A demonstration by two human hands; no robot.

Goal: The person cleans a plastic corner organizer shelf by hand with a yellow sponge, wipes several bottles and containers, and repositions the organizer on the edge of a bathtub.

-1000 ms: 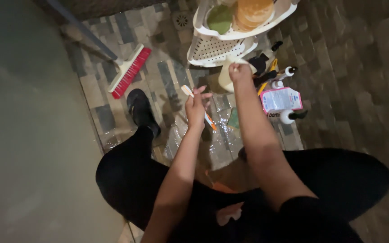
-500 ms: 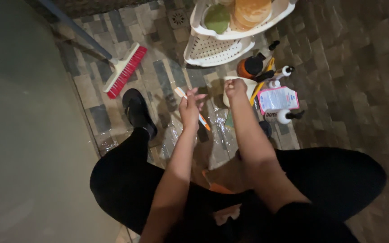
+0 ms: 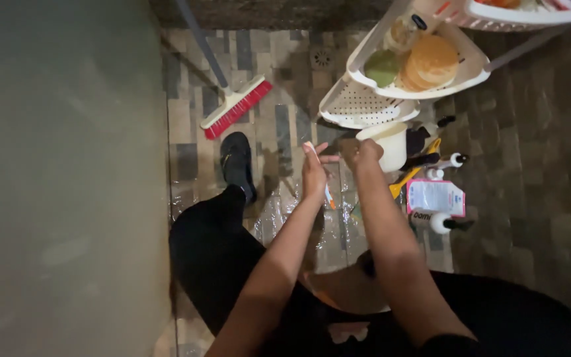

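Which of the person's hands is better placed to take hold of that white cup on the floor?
Probably the right hand: it is right beside the white cup, while the left hand already holds a thin white stick.

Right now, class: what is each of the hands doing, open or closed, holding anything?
Left hand: closed on a thin white stick with an orange tip.
Right hand: closed at the white cup; whether it grips anything cannot be told.

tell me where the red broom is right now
In the head view the red-bristled broom lies on the tiled floor at upper left, beside the grey wall, just above the black shoe and left of the white corner rack.
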